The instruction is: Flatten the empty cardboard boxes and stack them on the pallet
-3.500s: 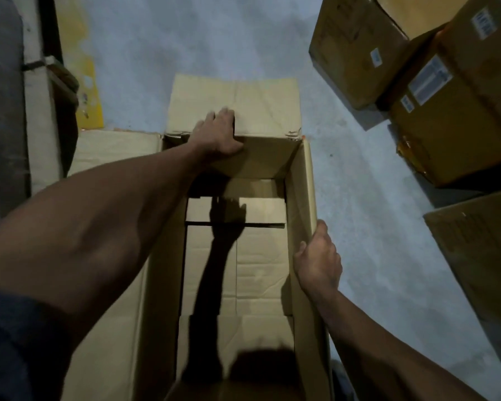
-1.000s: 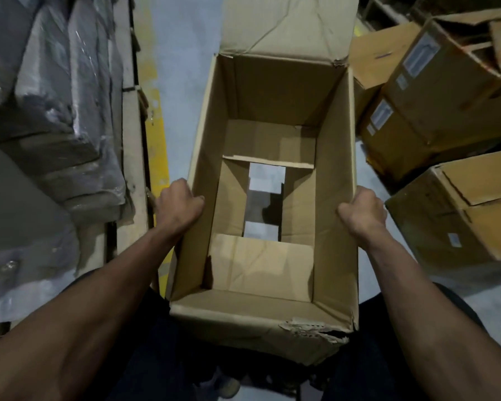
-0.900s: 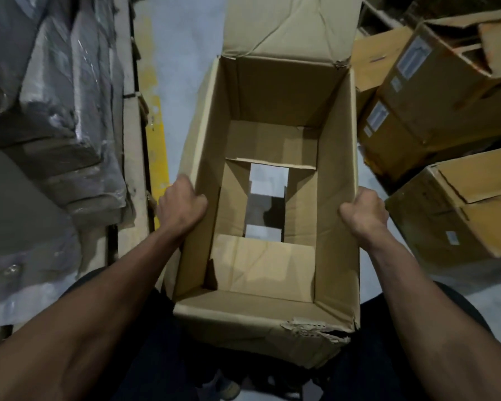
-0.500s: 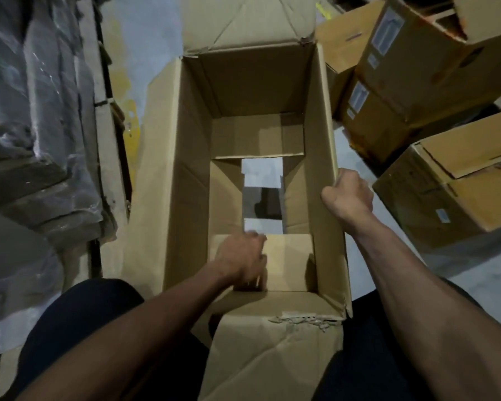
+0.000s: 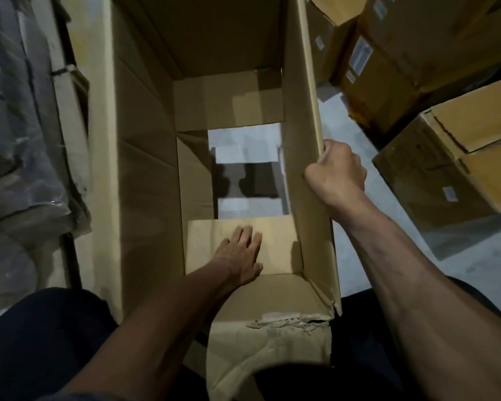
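An empty cardboard box (image 5: 145,175) stands open in front of me, filling the middle of the head view. Its bottom flaps are partly open and the grey floor shows through the gap. My left hand (image 5: 239,257) reaches down inside and lies flat with fingers spread on the near bottom flap (image 5: 275,244). My right hand (image 5: 334,173) is closed on the top edge of the box's right wall. The near top flap (image 5: 266,351) hangs down toward me, its fold torn.
Several closed and half-open cardboard boxes (image 5: 446,175) with white labels are piled on the floor at the right. Plastic-wrapped goods (image 5: 18,140) and a wooden post (image 5: 70,117) stand close on the left. Bare grey concrete floor (image 5: 475,261) lies at the lower right.
My left hand let go of the box's left wall, went inside and now lies flat on the near bottom flap. My right hand kept its hold on the right wall.
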`<state>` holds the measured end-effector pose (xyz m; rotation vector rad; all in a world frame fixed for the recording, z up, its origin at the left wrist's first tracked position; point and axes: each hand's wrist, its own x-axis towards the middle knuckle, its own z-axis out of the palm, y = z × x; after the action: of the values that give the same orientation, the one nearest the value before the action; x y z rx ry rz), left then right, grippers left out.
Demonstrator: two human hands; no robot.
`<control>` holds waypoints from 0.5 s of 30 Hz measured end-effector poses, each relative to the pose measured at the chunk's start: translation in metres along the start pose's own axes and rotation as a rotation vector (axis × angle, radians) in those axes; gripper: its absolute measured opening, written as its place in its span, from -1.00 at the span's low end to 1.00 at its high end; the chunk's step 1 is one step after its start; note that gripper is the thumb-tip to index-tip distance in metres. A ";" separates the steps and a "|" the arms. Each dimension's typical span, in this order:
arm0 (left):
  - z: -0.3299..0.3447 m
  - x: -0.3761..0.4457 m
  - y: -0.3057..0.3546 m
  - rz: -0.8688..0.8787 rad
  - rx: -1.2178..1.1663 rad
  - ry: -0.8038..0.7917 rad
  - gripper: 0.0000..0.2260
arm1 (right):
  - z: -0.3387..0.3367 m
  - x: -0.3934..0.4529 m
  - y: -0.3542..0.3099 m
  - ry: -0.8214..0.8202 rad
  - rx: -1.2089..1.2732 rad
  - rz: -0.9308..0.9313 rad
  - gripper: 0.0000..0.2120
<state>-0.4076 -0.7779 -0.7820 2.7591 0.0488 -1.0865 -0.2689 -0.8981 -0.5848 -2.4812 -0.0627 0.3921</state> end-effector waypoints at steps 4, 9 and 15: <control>0.003 0.003 0.004 -0.049 -0.204 -0.352 -0.52 | 0.002 0.000 0.001 -0.020 0.017 -0.003 -0.82; -0.009 -0.011 0.004 -0.004 -0.050 -0.174 -0.55 | -0.003 -0.002 0.000 -0.010 0.004 0.005 -0.84; -0.033 -0.034 0.007 0.007 -0.013 0.079 -0.70 | -0.004 -0.001 -0.003 0.031 -0.027 -0.012 -0.79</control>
<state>-0.4096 -0.7779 -0.7340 2.7875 0.0567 -0.9719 -0.2689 -0.8983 -0.5800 -2.5116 -0.0708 0.3503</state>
